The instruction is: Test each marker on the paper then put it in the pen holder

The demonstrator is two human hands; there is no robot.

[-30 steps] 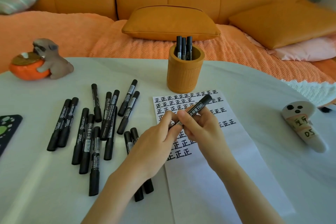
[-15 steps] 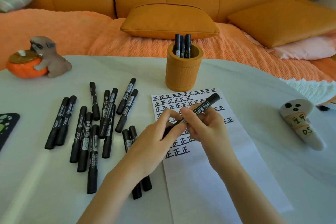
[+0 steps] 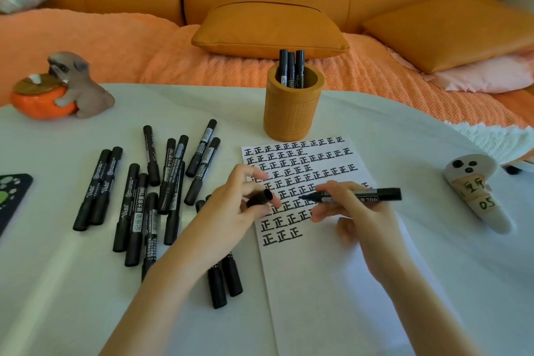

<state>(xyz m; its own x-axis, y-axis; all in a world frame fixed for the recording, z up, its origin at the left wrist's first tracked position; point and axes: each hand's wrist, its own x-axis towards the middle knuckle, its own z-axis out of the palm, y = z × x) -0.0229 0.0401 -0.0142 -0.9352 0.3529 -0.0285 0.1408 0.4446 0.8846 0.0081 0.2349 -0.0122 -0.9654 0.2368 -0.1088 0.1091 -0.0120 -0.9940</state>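
My right hand [image 3: 357, 217] grips an uncapped black marker [image 3: 372, 195], held nearly level above the white paper [image 3: 323, 283], its tip pointing left. My left hand [image 3: 231, 208] pinches the marker's black cap [image 3: 260, 199] a short gap left of the tip. Rows of black written characters fill the paper's upper half. The orange pen holder [image 3: 293, 113] stands just beyond the paper with three black markers [image 3: 291, 68] upright in it. Several capped black markers [image 3: 150, 191] lie scattered on the table left of the paper; two of them are partly under my left forearm.
A dog-and-orange figurine [image 3: 62, 88] sits at the table's far left. A white ghost-shaped object with a label [image 3: 476, 192] lies at the right. A dark pad [image 3: 11, 196] pokes in at the left edge. An orange sofa with cushions runs behind the table.
The two hands were together on the capped marker; now the cap is off in my left hand and the marker has swung level in my right hand, tip bare.
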